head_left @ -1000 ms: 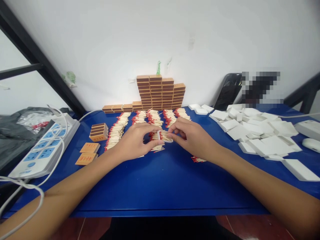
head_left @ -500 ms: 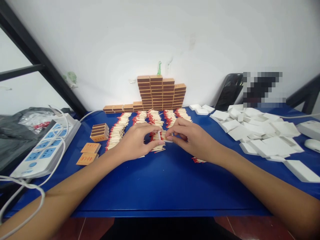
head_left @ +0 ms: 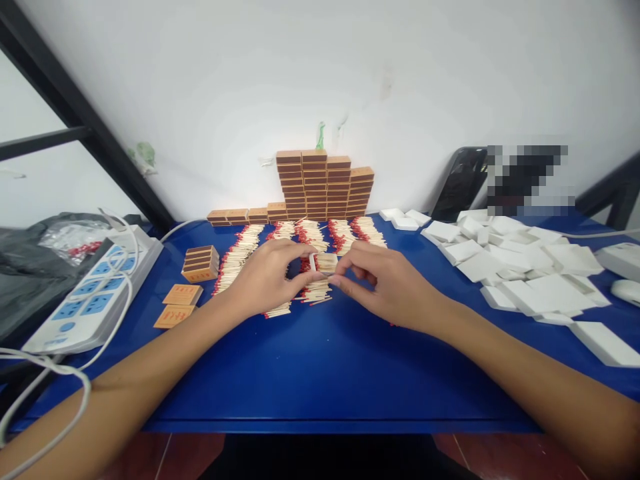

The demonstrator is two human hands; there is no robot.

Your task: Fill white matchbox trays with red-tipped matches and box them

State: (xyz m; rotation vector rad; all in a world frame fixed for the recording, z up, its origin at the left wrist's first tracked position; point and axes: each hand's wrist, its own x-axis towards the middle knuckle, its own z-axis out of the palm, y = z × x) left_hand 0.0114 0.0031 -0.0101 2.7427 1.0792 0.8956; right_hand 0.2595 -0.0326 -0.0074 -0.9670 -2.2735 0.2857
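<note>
While the left hand [head_left: 273,277] pinches a white tray [head_left: 313,263] of matches [head_left: 327,261] above the surface [head_left: 320,373], the right hand [head_left: 390,283], thumb and forefinger nearly meeting, is at its edge, any hold unclear; stacked matchboxes [head_left: 315,181] appear finished, loose matches [head_left: 239,253] and spare trays [head_left: 505,259] remain.

Bright, even light, slightly soft detail, wide-angle stretch at edges, pixelated patch [head_left: 525,179]
</note>
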